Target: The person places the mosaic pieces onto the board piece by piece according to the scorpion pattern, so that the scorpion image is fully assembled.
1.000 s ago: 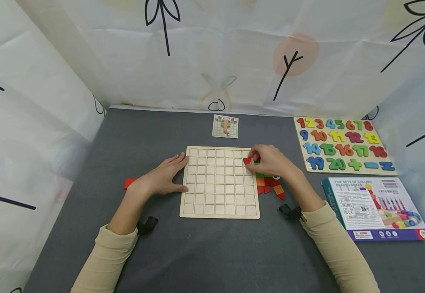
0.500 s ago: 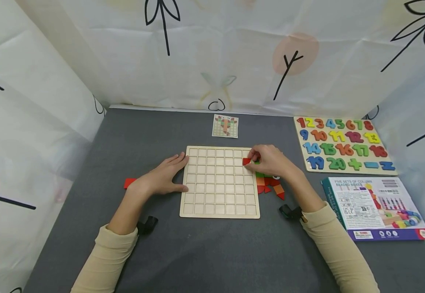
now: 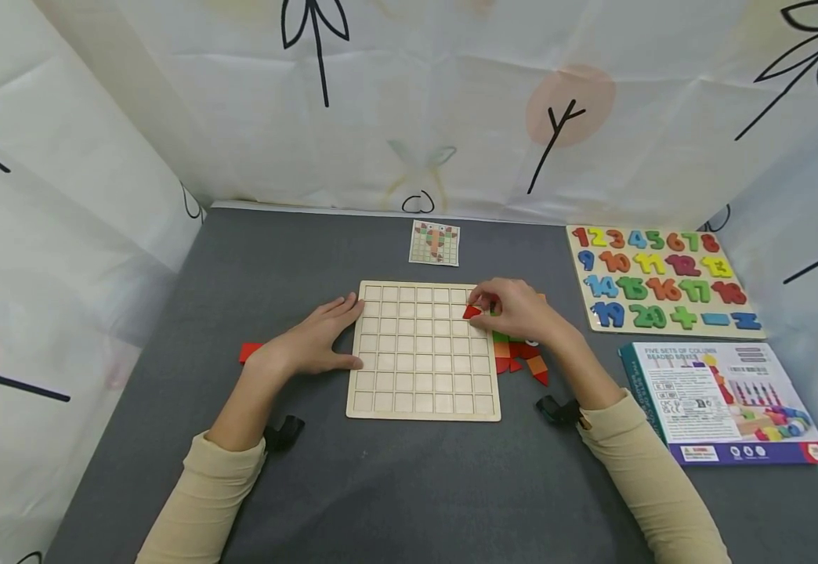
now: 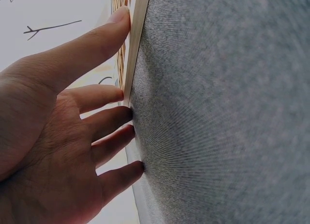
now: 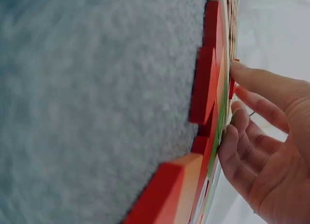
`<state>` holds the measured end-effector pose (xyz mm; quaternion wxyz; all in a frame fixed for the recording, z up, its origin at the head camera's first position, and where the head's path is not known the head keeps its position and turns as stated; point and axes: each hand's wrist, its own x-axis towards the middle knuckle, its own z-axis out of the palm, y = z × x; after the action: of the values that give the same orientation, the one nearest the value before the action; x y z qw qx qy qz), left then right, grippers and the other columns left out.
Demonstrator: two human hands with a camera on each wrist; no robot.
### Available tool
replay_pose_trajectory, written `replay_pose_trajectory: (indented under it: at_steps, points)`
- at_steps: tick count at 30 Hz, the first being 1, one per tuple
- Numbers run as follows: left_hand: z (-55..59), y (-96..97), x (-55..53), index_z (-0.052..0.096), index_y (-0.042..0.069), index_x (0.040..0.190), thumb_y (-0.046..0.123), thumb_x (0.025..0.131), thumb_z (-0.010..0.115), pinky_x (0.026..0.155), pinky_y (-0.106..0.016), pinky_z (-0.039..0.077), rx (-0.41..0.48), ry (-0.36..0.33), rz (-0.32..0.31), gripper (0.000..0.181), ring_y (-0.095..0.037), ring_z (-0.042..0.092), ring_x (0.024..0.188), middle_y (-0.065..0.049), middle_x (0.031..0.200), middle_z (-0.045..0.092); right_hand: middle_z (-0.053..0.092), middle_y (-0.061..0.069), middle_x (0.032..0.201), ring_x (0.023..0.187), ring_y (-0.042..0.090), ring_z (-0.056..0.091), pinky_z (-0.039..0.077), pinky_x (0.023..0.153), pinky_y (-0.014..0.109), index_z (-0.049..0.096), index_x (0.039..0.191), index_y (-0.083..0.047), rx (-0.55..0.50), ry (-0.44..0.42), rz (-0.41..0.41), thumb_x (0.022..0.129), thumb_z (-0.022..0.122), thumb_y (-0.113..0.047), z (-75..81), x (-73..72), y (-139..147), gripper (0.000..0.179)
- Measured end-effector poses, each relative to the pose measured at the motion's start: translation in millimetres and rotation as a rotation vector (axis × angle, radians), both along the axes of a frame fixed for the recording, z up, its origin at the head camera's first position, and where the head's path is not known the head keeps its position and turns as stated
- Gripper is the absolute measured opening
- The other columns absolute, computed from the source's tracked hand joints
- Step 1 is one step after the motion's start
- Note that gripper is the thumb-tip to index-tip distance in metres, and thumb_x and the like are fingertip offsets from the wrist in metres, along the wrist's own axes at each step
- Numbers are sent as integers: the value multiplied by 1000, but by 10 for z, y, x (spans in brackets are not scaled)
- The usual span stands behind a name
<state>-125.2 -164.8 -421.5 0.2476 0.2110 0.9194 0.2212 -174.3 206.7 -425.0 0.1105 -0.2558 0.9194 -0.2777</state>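
Observation:
A pale wooden grid board (image 3: 423, 352) lies on the dark table. My left hand (image 3: 316, 339) rests at its left edge, fingers spread; in the left wrist view the thumb (image 4: 109, 30) touches the rim. Over the upper right cells, my right hand (image 3: 515, 305) pinches a small red piece (image 3: 472, 312) between thumb and fingers. The right wrist view shows this red piece (image 5: 233, 83) edge-on, low over the grid. Several loose red, orange and green pieces (image 3: 522, 350) lie along the board's right side, partly hidden by the right hand.
Behind the board lies a small pattern card (image 3: 433, 243). A number puzzle board (image 3: 663, 282) and a printed box (image 3: 726, 402) occupy the right side. Another red piece (image 3: 250, 352) shows beside the left wrist. Fabric walls (image 3: 381, 117) enclose the table.
The red piece in my right hand has shifted slightly left and turned, now showing a pointed outline. My left hand stays at the board's edge.

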Motion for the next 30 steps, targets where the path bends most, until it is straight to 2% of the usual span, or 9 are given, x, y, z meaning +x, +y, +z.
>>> replay_pose_trajectory:
  at_steps: [5,15,21,30]
  points:
    - [-9,0,-4,19,2,173,34,98,82,137,-63,19,-3,-2,2,103,-46,9,171,-21,183,10,73,12,102,77,15,58,48,71,30,81,120,-7,-22,-7,45,97,82,-13,7,-11,-5,24]
    - [10,10,2,19,3,173,35,98,82,137,-62,18,-12,-8,5,104,-45,9,171,-21,183,10,74,13,110,74,14,57,47,69,29,83,118,-6,18,14,107,99,77,-5,65,-30,23,20]
    - [14,9,5,20,2,173,34,98,82,137,-63,20,-6,4,0,103,-46,10,171,-22,183,11,75,13,113,78,13,63,52,73,31,84,113,-7,41,18,139,97,76,0,88,-35,-6,19]
    - [9,11,11,20,1,173,34,98,82,136,-63,21,-2,7,-3,103,-47,11,170,-23,182,11,74,11,114,83,16,67,59,80,36,83,107,-8,101,-7,162,96,81,-6,146,-62,-53,11]
